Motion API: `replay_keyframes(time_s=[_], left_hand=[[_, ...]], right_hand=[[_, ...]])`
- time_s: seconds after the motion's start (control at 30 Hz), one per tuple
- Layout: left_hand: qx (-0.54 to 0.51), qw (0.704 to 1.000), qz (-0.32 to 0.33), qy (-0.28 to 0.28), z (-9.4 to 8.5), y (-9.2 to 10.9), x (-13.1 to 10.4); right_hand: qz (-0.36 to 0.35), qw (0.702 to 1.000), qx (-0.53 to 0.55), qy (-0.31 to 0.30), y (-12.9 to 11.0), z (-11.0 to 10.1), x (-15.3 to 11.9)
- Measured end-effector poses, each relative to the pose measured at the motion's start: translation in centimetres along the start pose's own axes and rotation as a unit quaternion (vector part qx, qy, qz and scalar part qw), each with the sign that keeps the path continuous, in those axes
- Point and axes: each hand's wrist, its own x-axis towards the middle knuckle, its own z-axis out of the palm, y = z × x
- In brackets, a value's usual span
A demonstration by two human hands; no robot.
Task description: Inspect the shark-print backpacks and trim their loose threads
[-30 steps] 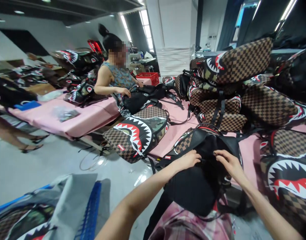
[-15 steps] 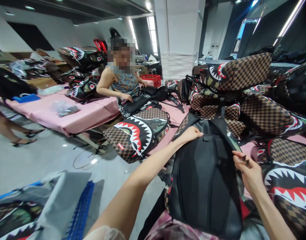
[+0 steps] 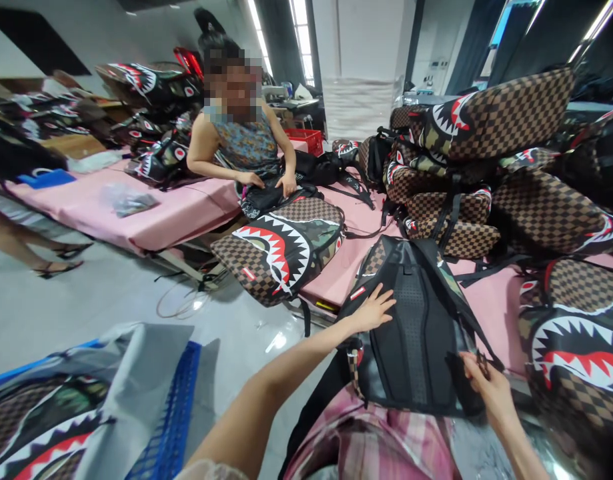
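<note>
A black-backed backpack (image 3: pixel 411 320) lies flat in front of me, at the edge of the pink table, with its padded back panel up and its top pointing away. My left hand (image 3: pixel 373 310) rests on the panel's left side, fingers spread. Beside the lower right edge, near a black strap, my right hand (image 3: pixel 483 380) is closed around a small dark tool that looks like thread snips (image 3: pixel 482 364). Checkered fabric and a small red label show along the backpack's upper left side.
A shark-mouth backpack (image 3: pixel 286 250) lies to the left, partly over the table edge; another (image 3: pixel 581 327) is at right. Checkered backpacks (image 3: pixel 506 120) are piled behind. Across the pink table (image 3: pixel 181 217), a co-worker (image 3: pixel 246 143) handles a black bag. A blue crate (image 3: pixel 169 413) stands lower left.
The backpack has come down from a tilted position to lie flat. My left hand has let go of its top and now lies open on the panel. My right hand has moved lower.
</note>
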Motion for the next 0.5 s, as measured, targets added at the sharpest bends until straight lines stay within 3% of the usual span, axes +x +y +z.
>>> replay_keyframes(time_s=[0.1,0.23,0.5], left_hand=[[-0.010,1.000,-0.007,-0.012,-0.3,0.9,-1.4],[-0.007,1.000,0.004,-0.002,0.5,2.6,-5.6],[0.025,1.000,0.010,-0.015,2.5,5.3,-13.7]], right_hand=[[0.025,0.999,0.010,0.020,1.3,-1.6,-1.9],[0.051,0.997,-0.008,0.049,3.4,-2.8,-3.8],[0.051,0.996,0.004,0.076,5.4,-2.5,-4.2]])
